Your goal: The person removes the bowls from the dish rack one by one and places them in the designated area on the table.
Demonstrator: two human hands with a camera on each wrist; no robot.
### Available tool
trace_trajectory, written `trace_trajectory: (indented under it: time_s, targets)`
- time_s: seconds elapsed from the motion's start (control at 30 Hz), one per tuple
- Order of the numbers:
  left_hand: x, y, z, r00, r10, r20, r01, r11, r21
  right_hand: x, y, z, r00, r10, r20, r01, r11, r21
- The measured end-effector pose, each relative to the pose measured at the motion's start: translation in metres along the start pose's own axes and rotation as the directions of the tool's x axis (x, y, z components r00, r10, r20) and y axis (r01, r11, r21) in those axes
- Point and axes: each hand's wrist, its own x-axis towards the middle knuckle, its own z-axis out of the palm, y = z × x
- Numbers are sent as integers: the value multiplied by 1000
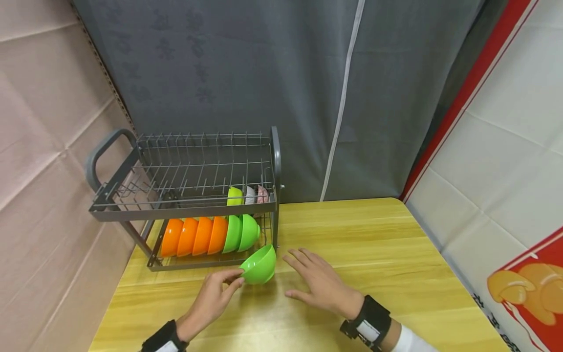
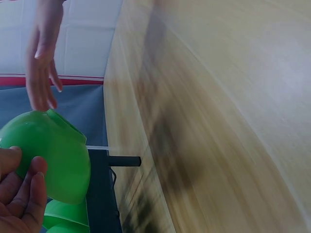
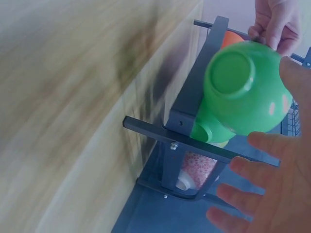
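Observation:
A green bowl (image 1: 259,265) is held tilted above the table, in front of the rack's lower right corner. My left hand (image 1: 216,292) pinches its rim between thumb and fingers; the left wrist view shows those fingertips against the green bowl (image 2: 53,150). To the right of the bowl, my right hand (image 1: 320,282) is spread with its fingers extended and nothing in it. In the right wrist view the right hand (image 3: 272,174) appears close to the bowl's base side; whether it touches cannot be told.
A two-tier dark dish rack (image 1: 184,213) stands at the left. Its lower tier holds several orange bowls (image 1: 193,237) and green bowls (image 1: 241,233), with a pink patterned bowl (image 1: 262,194) behind. A wooden table (image 1: 352,244) extends right. Grey curtain (image 1: 308,98) hangs behind.

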Motion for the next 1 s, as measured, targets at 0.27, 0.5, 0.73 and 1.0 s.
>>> trace_trajectory:
  time_s: [0.27,0.5,0.73,1.0]
  targets:
    - [-8,-1,-2,998,65,24,-66,997,41,2,-3,-10,1000,-21,-20,21,1000,14]
    - [-11,-2,-2,987,152,50,-155,985,70,4,-8,-17,999,-45,-21,45,999,19]
    - [-10,-2,-3,975,214,64,-219,971,95,7,-14,-24,997,-80,-19,81,996,33]
    - [-10,-1,-3,958,271,99,-284,945,164,11,-21,-22,989,-150,0,150,989,21]
